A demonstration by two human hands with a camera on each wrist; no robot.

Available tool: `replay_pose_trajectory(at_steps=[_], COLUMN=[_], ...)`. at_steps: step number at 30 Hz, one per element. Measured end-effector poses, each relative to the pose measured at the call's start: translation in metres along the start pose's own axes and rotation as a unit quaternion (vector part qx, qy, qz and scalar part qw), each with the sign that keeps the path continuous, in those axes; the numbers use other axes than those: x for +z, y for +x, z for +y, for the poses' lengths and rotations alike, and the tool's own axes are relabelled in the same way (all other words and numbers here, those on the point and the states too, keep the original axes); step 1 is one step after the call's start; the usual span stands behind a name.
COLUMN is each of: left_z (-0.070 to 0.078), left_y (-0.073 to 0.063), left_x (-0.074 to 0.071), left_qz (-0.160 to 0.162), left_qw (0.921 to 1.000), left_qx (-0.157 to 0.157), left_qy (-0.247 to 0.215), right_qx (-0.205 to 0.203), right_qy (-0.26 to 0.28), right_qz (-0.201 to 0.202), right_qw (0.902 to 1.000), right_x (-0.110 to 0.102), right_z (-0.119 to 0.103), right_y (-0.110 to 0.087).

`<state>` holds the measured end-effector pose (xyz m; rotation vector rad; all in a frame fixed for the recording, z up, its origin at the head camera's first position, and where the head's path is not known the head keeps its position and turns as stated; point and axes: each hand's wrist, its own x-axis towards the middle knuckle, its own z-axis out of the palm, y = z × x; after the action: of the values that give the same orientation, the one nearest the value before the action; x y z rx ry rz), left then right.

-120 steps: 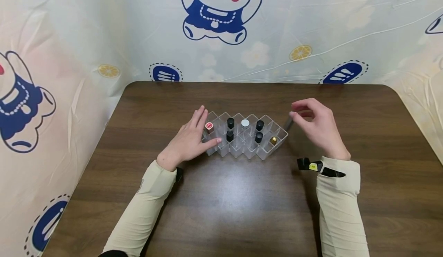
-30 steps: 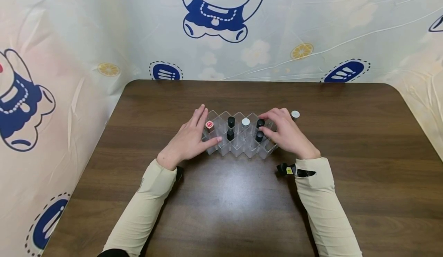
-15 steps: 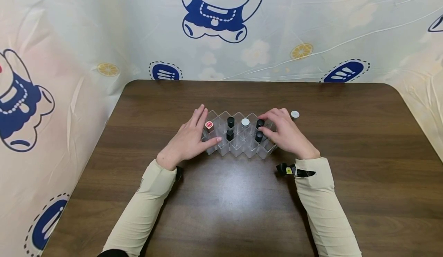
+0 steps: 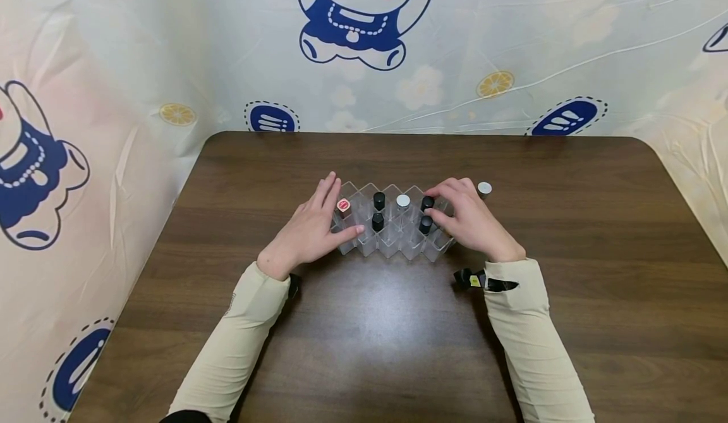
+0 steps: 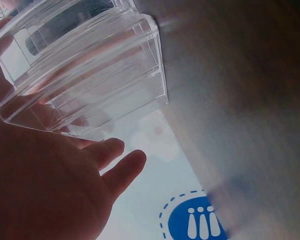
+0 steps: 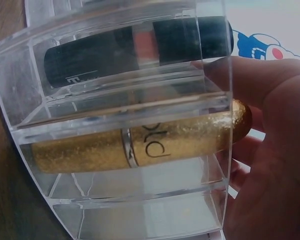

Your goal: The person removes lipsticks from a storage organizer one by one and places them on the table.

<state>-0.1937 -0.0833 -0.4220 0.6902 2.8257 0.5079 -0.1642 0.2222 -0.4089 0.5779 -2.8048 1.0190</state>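
A clear plastic lipstick organizer [image 4: 390,239] with diamond-shaped compartments stands mid-table. My left hand [image 4: 309,230] rests against its left end, fingers straight, thumb over the front rim. My right hand [image 4: 480,224] reaches over the right end; its thumb and index finger pinch the rear black-capped lipstick [image 4: 428,203]. Directly in front of that one sits another black-capped lipstick [image 4: 425,225]. In the right wrist view, a gold lipstick [image 6: 180,142] lies beside a black tube with a pink window [image 6: 100,52]; the hand hides the gold one in the head view.
Also in the organizer are a red-topped lipstick [image 4: 344,207], a white-topped tube [image 4: 403,202] and two black-capped ones [image 4: 378,202] at left of centre. A separate white-topped tube [image 4: 485,189] stands on the brown table [image 4: 387,322], behind my right hand. A printed curtain [image 4: 227,50] hangs behind.
Four seconds ago my right hand held a dark tube to the right of the organizer. A white-topped tube now stands there, and the hand is over the organizer's right end. Nothing moves in the last second.
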Motion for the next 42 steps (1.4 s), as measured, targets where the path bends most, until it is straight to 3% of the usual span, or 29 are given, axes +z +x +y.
replay_pose_trajectory(at_steps=[14,29,42], left_z=[0.0012,0.0020,0.0013], left_y=[-0.0018,-0.0009,0.0001], left_x=[-0.0014,-0.0022,-0.0017], left_qz=[-0.004,-0.010,-0.010], left_qw=[1.0000,0.9999,0.9999], left_qx=[0.005,-0.001,-0.002], left_qy=[0.005,0.002,0.001], right_qx=[0.001,-0.005,0.007], right_qy=[0.004,0.065,0.099], right_qz=[-0.002,0.012,-0.001], right_qw=[1.0000,0.9978,0.9950], right_x=[-0.0007,-0.0084,-0.0092], right_z=[0.0000,-0.0015,-0.0027], right_y=[-0.0001,-0.0012,-0.0013])
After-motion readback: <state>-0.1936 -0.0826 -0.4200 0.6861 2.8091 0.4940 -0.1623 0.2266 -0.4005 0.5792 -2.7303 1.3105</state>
